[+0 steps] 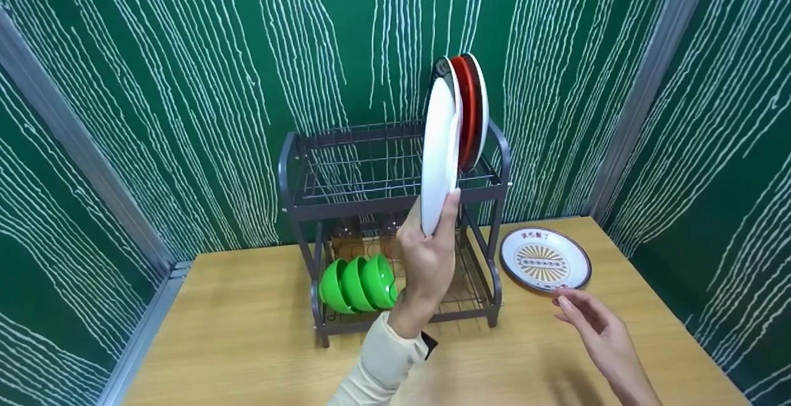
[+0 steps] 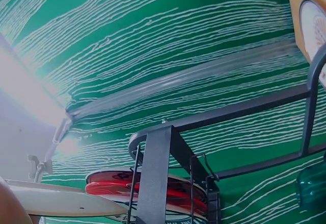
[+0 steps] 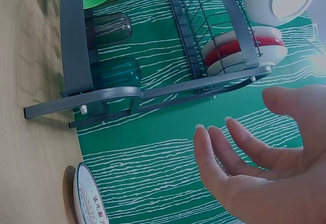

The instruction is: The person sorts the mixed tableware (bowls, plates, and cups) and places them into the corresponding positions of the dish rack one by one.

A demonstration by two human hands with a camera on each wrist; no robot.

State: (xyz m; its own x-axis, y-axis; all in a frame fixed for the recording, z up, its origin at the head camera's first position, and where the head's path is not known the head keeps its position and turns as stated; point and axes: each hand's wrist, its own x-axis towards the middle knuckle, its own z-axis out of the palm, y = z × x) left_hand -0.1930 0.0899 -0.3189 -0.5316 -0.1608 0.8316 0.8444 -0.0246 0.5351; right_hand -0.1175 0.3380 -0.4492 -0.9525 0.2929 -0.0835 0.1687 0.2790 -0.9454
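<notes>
My left hand (image 1: 429,261) grips a white plate (image 1: 436,152) by its lower edge, thumb on one face and fingers on the other. The plate stands on edge above the top tier of a dark metal dish rack (image 1: 395,203), just left of several upright plates (image 1: 468,106), red and white. Whether it touches the rack, I cannot tell. Holding nothing, my right hand (image 1: 602,332) is raised, its fingers loosely bent in the right wrist view. Beyond its fingertips in the head view, a white plate with a brown sunburst pattern (image 1: 568,248) lies on the table.
Green bowls (image 1: 349,285) lean in a row on the rack's lower tier. Glasses stand behind them, including a teal one (image 3: 117,75). The rack rests on a wooden table (image 1: 241,332), with green white-streaked walls (image 1: 204,115) behind and at both sides.
</notes>
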